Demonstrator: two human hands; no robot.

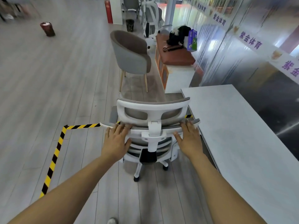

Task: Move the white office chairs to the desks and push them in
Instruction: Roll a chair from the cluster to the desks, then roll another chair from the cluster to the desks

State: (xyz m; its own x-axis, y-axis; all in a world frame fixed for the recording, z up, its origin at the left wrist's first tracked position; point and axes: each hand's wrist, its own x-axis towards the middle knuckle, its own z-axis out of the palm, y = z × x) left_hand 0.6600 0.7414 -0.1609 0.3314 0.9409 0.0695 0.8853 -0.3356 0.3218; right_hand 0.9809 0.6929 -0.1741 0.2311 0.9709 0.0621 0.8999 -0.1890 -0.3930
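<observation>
A person's left hand (115, 139) and right hand (189, 139) lie flat, fingers straight and spread, against the top edge of the backrest of a white office chair (152, 126), one on each side of the headrest post. Neither hand curls round anything, a placement that suits pushing the rolling chair rather than lifting it. The chair stands on the floor just left of the near corner of a pale counter (234, 135), its back toward the person and its right edge close to the counter's side. It faces along the counter, not toward it, so by the look of things it is not yet tucked in. It would likely need turning to the right before it could slide under.

Black-and-yellow hazard tape (55, 156) runs on the floor to the left of the chair and bends across behind its backrest. Beyond the chair stands a grey tub chair (131, 54) on slim wooden legs. To the right of that one, past the counter's far end, is a low white cabinet (178, 76) topped by a brown cushion (176, 54), which carries a black bag (178, 35) and a purple-and-white carton (192, 40). Further off, more white office chairs (151, 15) stand together near a red cylinder (108, 11), presumably waiting their turn. A dark waste bin (47, 29) sits well to the left on the open floor.
</observation>
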